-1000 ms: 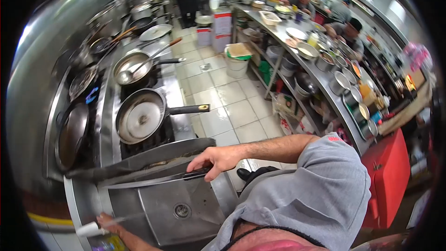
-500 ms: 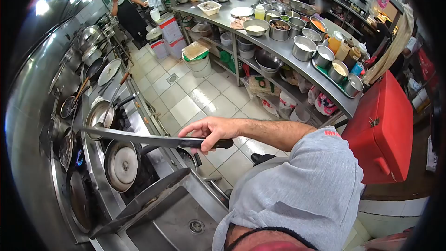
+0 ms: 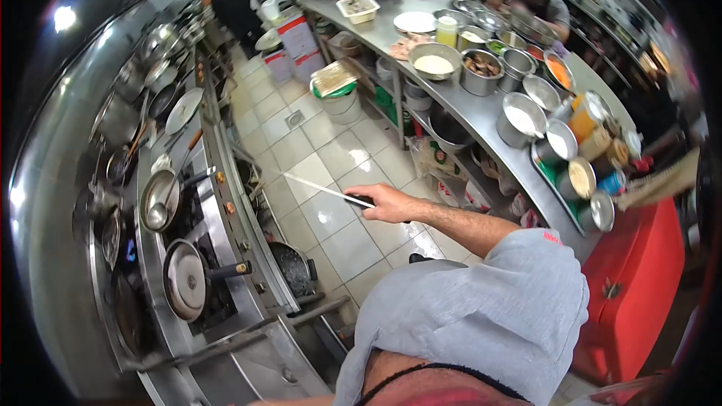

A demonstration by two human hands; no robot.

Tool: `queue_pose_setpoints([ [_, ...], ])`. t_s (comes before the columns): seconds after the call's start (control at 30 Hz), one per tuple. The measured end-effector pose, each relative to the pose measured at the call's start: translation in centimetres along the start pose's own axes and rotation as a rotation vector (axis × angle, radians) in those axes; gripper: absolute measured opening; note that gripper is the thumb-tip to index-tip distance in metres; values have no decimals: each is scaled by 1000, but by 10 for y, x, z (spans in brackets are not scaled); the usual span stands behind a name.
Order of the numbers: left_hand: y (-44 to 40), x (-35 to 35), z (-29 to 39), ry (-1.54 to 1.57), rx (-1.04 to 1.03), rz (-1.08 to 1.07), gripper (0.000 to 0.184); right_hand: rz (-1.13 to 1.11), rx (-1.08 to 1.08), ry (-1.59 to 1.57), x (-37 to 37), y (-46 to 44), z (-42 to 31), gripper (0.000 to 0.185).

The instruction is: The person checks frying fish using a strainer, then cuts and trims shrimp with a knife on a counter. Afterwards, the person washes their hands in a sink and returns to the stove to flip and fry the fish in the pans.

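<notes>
My right hand (image 3: 385,204) is closed around the black handle of a long knife (image 3: 316,185). Its thin blade shows nearly edge-on, angled up and left over the tiled floor. The knife is in the air between the stove and the steel table, touching neither. Left of it on the stove, a lidded pan (image 3: 186,278) has its handle turned toward me, and a frying pan (image 3: 156,189) has a ladle (image 3: 158,215) resting in it. A sliver of skin shows at the bottom edge, but my left hand is out of view.
A steel table (image 3: 492,131) with bowls, pots and bottles runs along the right. A red box (image 3: 639,286) stands near my right elbow. A white bucket (image 3: 341,107) sits on the floor ahead. Co-workers stand behind the table and at the far left.
My right hand has moved right, away from the stove, with the knife still held. The blade has turned from broadside to nearly edge-on. The view has shifted, and the sink shows less.
</notes>
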State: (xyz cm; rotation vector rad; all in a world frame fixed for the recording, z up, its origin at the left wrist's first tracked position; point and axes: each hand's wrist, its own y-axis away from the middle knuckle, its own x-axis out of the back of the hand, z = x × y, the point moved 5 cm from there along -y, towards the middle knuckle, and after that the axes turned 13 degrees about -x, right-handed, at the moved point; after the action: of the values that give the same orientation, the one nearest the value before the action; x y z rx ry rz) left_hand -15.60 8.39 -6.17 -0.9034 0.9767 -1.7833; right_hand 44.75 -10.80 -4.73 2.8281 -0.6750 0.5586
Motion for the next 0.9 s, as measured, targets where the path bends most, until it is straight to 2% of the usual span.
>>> queue_pose_setpoints([
  [0.03,1,0,27,81,14,21,30,23,53,-39,8,-7,12,52],
  [0.07,1,-5,53,161,28,48,31,-45,67,-31,12,-8,23,52],
  [0.1,-2,-7,82,389,-39,175,25,-19,-16,-83,22,-10,27,52],
  [0.13,-4,-7,128,400,-53,171,25,1,-94,-125,32,-15,29,52],
  [0.17,-3,-15,140,463,-63,177,26,-11,-152,-86,40,-19,28,52],
  [0.2,-5,-21,170,383,-94,122,25,-15,-211,-44,46,-23,30,53],
  [0.23,-5,-31,187,484,-114,144,22,-88,-190,-19,45,-30,36,53],
  [0.3,-7,-50,234,545,-78,108,18,24,-164,-7,52,-50,51,52],
  [0.4,-1,-90,278,734,-20,71,15,-25,-170,46,50,-84,56,53],
  [0.5,18,-137,313,895,95,-15,9,-73,-161,103,45,-132,62,54],
  [0.6,41,-194,336,961,148,-112,11,-88,-123,124,38,-188,65,53],
  [0.8,67,-319,363,915,236,-295,12,-102,-182,170,28,-315,70,54],
  [0.83,66,-334,365,899,231,-299,13,-116,-159,162,25,-342,73,54],
  [0.87,63,-351,363,866,108,-342,15,-134,-175,182,21,-366,65,55],
  [0.9,63,-365,358,841,115,-361,14,-126,-119,208,15,-392,58,56],
])
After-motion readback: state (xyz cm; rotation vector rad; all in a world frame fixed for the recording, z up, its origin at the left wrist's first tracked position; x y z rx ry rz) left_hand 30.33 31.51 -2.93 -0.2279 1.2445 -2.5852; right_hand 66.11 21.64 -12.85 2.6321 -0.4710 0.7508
